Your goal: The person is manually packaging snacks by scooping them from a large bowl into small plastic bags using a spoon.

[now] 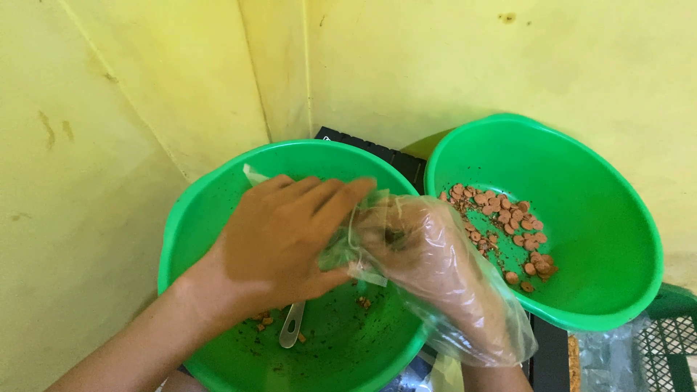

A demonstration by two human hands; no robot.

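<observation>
At the far left rises a pale yellow painted wall [109, 109], stained in spots, meeting a second yellow wall at a corner behind the bowls.

In front of it sits a large round bright-green plastic basin [218, 181], speckled inside with dark crumbs and a few small brown pieces. A metal spoon handle [292, 324] lies on its bottom, partly hidden under the left hand.

The bare left hand [279, 236] hovers over this basin, palm down, its fingers [327, 192] stretched rightward and lightly curled, pinching the edge of a thin clear plastic glove [450, 283]. A corner of the same clear film sticks up behind the left knuckles.

The right hand [428, 250] is inside that clear plastic glove, just beside and touching the left hand above the basin's right rim. Its fingers are curled inward into a loose fist; whether they grip anything beyond the film itself cannot be told. The glove's loose cuff hangs wide around the wrist.

Behind the two basins a dark slatted object [377, 152] shows against the wall.

To the right stands a second round bright-green plastic basin [617, 181], tilted toward the camera, touching or nearly touching the first. In it lies a heap of small round reddish-brown discs [508, 225] with dark crumbs among them.

At the lower right corner is a green plastic mesh crate [671, 334], with crumpled clear plastic [602, 356] beside it.
</observation>
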